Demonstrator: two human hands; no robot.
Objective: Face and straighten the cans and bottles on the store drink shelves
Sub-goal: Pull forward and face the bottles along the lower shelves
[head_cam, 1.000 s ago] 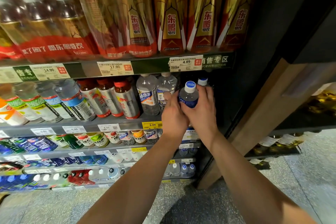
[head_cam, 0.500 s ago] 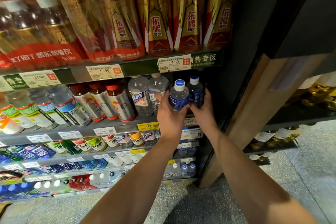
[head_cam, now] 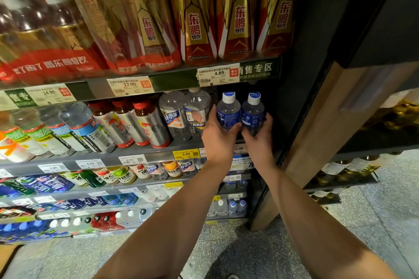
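At the shelf's three o'clock end, we are now gripping one blue bottle per hand, left hand on the left bottle, right hand on the right bottle, side by side and touching.

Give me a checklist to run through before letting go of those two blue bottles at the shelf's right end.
1. Left hand grips the left blue bottle: ok.
2. Right hand grips the right blue bottle: ok.
3. Both bottles upright, white caps up, side by side: ok.
4. Labels facing front: cannot tell; the hands cover part of the print.
5. Bases seated on the shelf: cannot tell; hidden behind the hands.
6. Left bottle apart from the clear bottle beside it: ok.
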